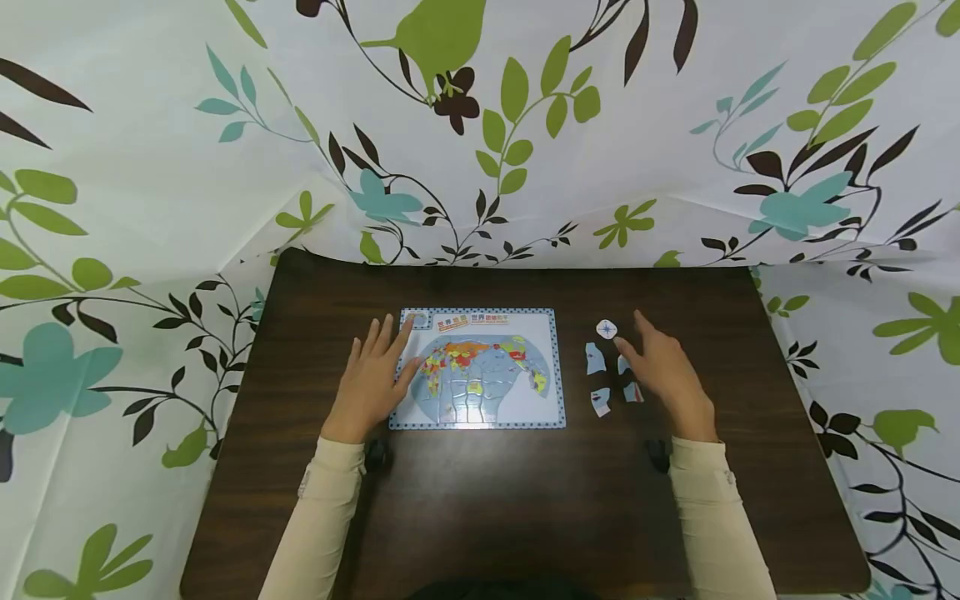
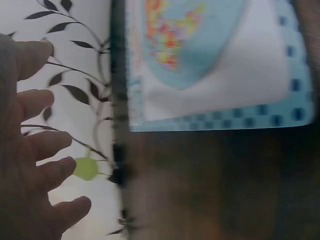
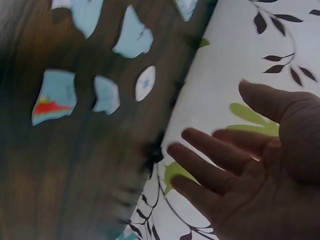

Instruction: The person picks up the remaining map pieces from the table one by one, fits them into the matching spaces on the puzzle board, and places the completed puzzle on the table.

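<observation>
A world map jigsaw puzzle (image 1: 480, 375) with a blue dotted border lies on the dark table, many pieces fitted. My left hand (image 1: 369, 379) is over its left edge, fingers spread and holding nothing; the fingertips overlap the upper left corner in the head view. Right of the puzzle lie several loose pieces, among them a round compass piece (image 1: 607, 329), a pale blue piece (image 1: 595, 358) and a piece with a red patch (image 3: 53, 97). Just right of them is my right hand (image 1: 666, 371), fingers apart and nothing in its grasp; its thumb partly covers one piece in the head view.
The dark wood table (image 1: 510, 508) extends in front of the puzzle and to both sides. A white cloth (image 1: 420, 150) printed with leaves and birds hangs behind the table and surrounds its sides. Dark wrist bands (image 1: 377, 455) sit at both cuffs.
</observation>
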{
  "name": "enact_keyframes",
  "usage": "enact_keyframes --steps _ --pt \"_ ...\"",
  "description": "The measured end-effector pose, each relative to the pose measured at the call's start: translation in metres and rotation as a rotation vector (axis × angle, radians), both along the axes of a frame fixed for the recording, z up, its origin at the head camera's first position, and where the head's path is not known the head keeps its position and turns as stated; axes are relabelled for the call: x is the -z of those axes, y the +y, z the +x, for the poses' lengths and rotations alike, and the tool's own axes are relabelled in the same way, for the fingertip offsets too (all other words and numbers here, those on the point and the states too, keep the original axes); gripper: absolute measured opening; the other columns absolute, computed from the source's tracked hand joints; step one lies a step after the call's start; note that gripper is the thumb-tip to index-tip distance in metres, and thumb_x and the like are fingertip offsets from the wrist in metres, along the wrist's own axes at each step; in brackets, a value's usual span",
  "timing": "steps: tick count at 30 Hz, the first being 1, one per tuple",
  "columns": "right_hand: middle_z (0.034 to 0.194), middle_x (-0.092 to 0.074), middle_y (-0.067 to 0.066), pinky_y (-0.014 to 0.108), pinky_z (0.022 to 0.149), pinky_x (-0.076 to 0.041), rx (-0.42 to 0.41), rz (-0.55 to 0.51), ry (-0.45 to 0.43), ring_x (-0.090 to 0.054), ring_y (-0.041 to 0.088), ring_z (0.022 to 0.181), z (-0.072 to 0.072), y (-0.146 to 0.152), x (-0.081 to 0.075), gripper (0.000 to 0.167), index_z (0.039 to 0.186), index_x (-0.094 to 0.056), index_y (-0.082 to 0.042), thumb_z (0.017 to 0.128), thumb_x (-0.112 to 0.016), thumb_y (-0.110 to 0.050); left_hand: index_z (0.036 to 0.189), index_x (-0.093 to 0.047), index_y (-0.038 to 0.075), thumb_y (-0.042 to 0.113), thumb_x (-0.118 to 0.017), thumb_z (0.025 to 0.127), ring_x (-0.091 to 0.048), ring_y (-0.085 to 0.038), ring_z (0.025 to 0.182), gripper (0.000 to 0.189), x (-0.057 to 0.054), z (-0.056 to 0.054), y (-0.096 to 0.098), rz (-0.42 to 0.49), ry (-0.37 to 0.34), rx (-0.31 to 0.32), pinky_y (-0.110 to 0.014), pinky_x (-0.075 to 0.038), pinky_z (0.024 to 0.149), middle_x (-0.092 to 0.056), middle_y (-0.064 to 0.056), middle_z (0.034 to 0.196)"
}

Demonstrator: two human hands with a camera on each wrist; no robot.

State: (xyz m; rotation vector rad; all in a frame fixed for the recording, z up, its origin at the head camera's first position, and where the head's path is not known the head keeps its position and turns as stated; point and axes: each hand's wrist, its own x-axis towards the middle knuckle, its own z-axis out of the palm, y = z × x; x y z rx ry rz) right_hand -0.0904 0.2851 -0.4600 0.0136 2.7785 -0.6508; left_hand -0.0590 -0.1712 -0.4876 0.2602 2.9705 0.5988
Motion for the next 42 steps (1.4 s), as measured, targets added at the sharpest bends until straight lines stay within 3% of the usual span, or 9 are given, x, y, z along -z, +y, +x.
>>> enact_keyframes --steps 3,9,16,27,35,42 --pt "0.163 -0.04 0.037 0.072 0.115 -0.04 -0.021 -0.001 -0.067 -0.046 0.059 0.144 -0.011 0.007 0.002 0.078 0.167 -0.022 0.008 0.113 -0.053 -0.04 0.171 -0.029 0.017 0.04 -0.058 0.111 -0.019 -0.049 0.164 0.071 0.011 0.002 -0.004 0.012 -0.06 0.005 -0.073 -0.019 0.128 -0.022 -0.023 0.177" --pt "0.162 -0.041 0.038 0.074 0.115 -0.039 -0.033 0.009 -0.101 -0.042 0.06 0.146 -0.027 0.018 0.012 0.075 0.164 -0.031 0.01 0.111 -0.059 -0.035 0.172 -0.025 0.015 0.043 -0.05 0.113 -0.014 -0.049 0.165 0.07 0.031 0.008 -0.013 0.041 -0.144 -0.017 -0.073 -0.016 0.128 -0.018 -0.023 0.178" --pt "0.155 -0.049 0.039 0.072 0.113 -0.043 -0.027 -0.03 -0.09 -0.048 0.059 0.142 -0.039 0.014 0.029 0.069 0.158 -0.041 0.011 0.108 -0.066 -0.03 0.173 -0.022 0.014 0.043 -0.047 0.115 -0.012 -0.053 0.163 0.069 0.043 0.012 -0.02 0.064 -0.171 -0.046 -0.074 -0.015 0.128 -0.015 -0.026 0.177" --pt "0.141 -0.059 0.036 0.07 0.101 -0.05 0.027 0.086 -0.075 -0.059 0.055 0.128 -0.059 0.002 0.045 0.058 0.141 -0.059 0.009 0.103 -0.073 -0.032 0.173 -0.02 0.017 0.043 -0.046 0.115 -0.008 -0.057 0.162 0.069 0.048 0.013 -0.019 0.07 -0.212 -0.068 -0.075 -0.013 0.127 -0.012 -0.025 0.178" --pt "0.134 -0.055 0.032 0.074 0.097 -0.048 0.103 0.157 -0.104 -0.06 0.055 0.122 -0.058 -0.007 0.051 0.052 0.134 -0.06 0.005 0.104 -0.072 -0.036 0.174 -0.018 0.019 0.045 -0.046 0.115 -0.006 -0.058 0.162 0.07 0.05 0.013 -0.018 0.066 -0.228 -0.07 -0.075 -0.011 0.127 -0.011 -0.024 0.178" --pt "0.135 -0.055 0.033 0.074 0.098 -0.048 0.135 0.14 -0.123 -0.059 0.055 0.125 -0.058 -0.008 0.056 0.052 0.134 -0.059 0.007 0.104 -0.072 -0.034 0.174 -0.017 0.019 0.045 -0.046 0.114 -0.006 -0.056 0.163 0.071 0.051 0.014 -0.019 0.072 -0.235 -0.072 -0.074 -0.011 0.128 -0.01 -0.023 0.179"
